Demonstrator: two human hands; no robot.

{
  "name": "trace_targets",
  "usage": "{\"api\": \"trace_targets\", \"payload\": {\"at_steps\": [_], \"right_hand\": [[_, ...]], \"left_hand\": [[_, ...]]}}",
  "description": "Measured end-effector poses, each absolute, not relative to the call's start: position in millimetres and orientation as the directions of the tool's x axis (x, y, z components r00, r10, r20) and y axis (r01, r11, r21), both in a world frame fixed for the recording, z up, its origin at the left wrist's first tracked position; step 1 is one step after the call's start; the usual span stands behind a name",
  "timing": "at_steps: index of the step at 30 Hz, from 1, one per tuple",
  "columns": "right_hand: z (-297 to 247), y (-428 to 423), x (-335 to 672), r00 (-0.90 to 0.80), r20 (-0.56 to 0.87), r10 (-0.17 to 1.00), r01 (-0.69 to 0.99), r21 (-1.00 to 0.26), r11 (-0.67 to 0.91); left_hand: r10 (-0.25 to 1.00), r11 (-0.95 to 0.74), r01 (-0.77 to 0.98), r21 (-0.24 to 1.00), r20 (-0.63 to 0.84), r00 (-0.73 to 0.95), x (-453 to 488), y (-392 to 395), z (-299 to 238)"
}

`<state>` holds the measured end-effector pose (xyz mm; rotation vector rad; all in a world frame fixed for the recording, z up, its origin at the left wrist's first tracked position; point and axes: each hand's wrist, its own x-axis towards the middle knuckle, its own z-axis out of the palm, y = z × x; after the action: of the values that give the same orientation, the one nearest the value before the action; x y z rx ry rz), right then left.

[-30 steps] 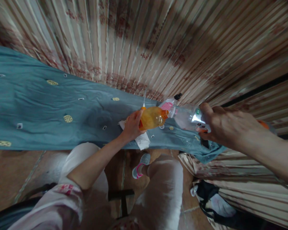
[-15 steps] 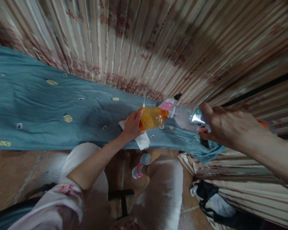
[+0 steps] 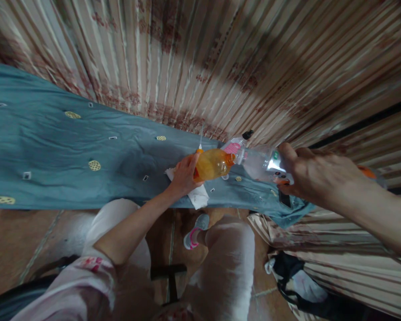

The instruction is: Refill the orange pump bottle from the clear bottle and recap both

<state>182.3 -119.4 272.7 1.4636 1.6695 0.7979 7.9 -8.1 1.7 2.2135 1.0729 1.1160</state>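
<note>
Holding an orange bottle [image 3: 214, 164] neck to neck with a clear bottle [image 3: 255, 162] on its right, above the counter [image 3: 60, 147] — left hand [image 3: 183, 174] wrapped round one, right hand [image 3: 310, 171] round the other — suggests pouring, next calling for steady alignment.

Two hands [image 3: 183, 176] [image 3: 307, 174], at least three bottles [image 3: 214, 165] [image 3: 256, 162] [image 3: 233, 147], one white cloth or tissue [image 3: 198, 196], one visible shoe [image 3: 201, 222], one tabletop [image 3: 53, 147].

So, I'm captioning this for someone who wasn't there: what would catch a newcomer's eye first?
Probably the orange bottle in the left grip, mid-picture, its neck close to the mouth of the clear bottle in the right grip. Next might come the pleated curtain across the top, then the teal cloth stretching to the left edge.
</note>
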Motion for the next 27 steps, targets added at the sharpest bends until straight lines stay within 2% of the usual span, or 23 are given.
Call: {"api": "trace_targets", "payload": {"at_steps": [15, 27], "right_hand": [[274.8, -119.4, 179.4, -0.025, -0.148, 0.989, 0.518, 0.844, 0.140], [274.6, -119.0, 184.1, -0.111, -0.122, 0.986, 0.498, 0.852, 0.161]], "left_hand": [[0.788, -0.615, 0.433, 0.659, 0.487, 0.377, 7.8, -7.7, -0.1], [0.797, -0.603, 0.430, 0.672, 0.475, 0.373, 7.4, -8.5, 3.6]]}}
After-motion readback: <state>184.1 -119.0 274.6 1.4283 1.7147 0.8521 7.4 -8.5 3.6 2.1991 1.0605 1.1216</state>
